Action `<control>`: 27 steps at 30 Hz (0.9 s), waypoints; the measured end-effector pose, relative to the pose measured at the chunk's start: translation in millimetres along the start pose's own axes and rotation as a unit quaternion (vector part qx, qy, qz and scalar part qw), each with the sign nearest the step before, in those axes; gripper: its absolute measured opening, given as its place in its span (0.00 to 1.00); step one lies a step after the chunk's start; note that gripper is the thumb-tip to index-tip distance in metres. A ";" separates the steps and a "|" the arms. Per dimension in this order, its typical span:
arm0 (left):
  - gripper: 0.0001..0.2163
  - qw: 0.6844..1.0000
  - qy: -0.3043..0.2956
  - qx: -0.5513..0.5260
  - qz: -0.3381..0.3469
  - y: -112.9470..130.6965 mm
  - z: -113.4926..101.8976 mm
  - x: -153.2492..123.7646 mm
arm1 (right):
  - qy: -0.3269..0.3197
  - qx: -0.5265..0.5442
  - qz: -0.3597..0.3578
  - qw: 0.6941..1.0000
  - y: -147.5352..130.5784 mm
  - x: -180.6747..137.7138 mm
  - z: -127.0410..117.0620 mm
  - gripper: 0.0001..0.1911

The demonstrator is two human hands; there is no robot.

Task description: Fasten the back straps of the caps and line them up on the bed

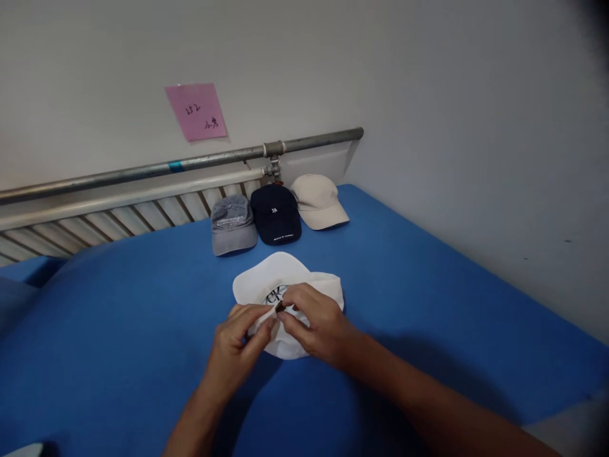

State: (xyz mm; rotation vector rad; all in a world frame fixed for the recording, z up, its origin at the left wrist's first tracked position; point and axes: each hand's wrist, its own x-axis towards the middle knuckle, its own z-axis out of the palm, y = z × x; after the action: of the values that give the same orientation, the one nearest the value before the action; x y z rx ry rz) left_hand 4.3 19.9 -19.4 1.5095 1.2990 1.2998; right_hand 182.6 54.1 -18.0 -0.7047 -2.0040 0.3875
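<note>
A white cap (266,277) lies on the blue-covered surface, its brim pointing away to the upper left and dark lettering showing inside the crown. My left hand (235,343) pinches the cap's white strap between thumb and fingers. Right beside it, the thumb and forefinger of my right hand (318,320) close on a small dark buckle (280,307) at the strap's end. The fingertips of both hands almost meet over the cap, and they hide part of the strap.
Behind the white cap stand a grey cap (233,225), a black cap (276,214) and a beige cap (320,202) in a row. A radiator (137,219) and a metal pipe (219,157) run along the back wall, under a pink paper (196,112). A grey wall (476,139) borders the right.
</note>
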 end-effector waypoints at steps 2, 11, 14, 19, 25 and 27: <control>0.10 0.998 0.005 -0.046 -0.039 0.2 3.0 -0.6 | -0.006 -0.008 0.008 1.000 -0.8 -1.0 0.7 0.06; 0.11 0.995 0.020 -0.052 -0.088 -1.7 15.3 -2.9 | -0.052 -0.033 0.058 0.996 0.9 -4.8 7.7 0.09; 0.11 0.997 0.015 -0.027 -0.072 -2.9 15.6 -3.0 | -0.069 -0.036 0.074 0.994 0.8 -5.0 7.9 0.09; 0.09 0.999 0.012 -0.004 -0.053 0.7 14.1 -2.6 | -0.057 0.002 0.092 0.994 3.6 -4.1 4.7 0.11; 0.13 0.986 -0.053 -0.066 -0.142 -11.7 -8.4 0.0 | 0.000 0.141 0.156 0.978 11.5 1.0 -4.0 0.15; 0.16 0.973 -0.085 -0.126 -0.171 -18.6 -17.4 0.6 | -0.031 0.170 0.184 0.967 12.8 3.6 -7.2 0.17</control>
State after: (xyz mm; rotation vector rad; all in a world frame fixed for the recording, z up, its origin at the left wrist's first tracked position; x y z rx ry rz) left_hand -16.8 23.0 -33.4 1.1341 1.1727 1.0430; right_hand 191.5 66.3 -18.6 -0.8502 -1.7958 0.9604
